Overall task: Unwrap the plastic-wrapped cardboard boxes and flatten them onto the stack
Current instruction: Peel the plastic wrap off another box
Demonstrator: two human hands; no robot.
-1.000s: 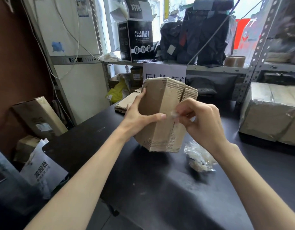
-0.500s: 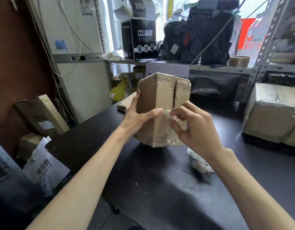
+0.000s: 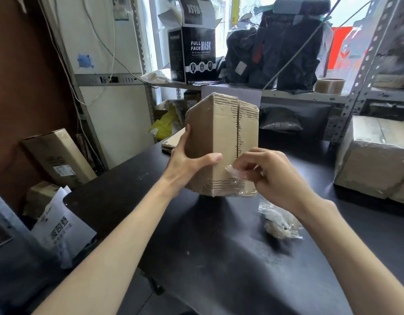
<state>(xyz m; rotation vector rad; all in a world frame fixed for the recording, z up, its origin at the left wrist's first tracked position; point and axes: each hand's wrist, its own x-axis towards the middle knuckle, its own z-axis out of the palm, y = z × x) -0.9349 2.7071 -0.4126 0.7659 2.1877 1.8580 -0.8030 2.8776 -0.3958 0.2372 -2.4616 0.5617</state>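
Note:
A bundle of folded cardboard boxes [image 3: 219, 133] stands upright above the black table [image 3: 219, 258], with clear plastic film still around its lower end. My left hand [image 3: 187, 162] grips its left side, thumb across the front. My right hand [image 3: 271, 176] pinches a loose flap of the plastic wrap [image 3: 234, 172] at the bundle's lower right. A stack of flattened cardboard [image 3: 173, 142] lies on the table behind the bundle, mostly hidden by it.
A crumpled wad of clear plastic [image 3: 279, 221] lies on the table under my right wrist. A large plastic-wrapped carton [image 3: 376, 160] sits at the right edge. Metal shelving behind holds a black mask box [image 3: 195, 55], dark bags and a tape roll [image 3: 329, 85].
The bundle has turned more upright and squarer to me. My right hand has slid down from the bundle's middle to its lower right, pulling a flap of plastic free.

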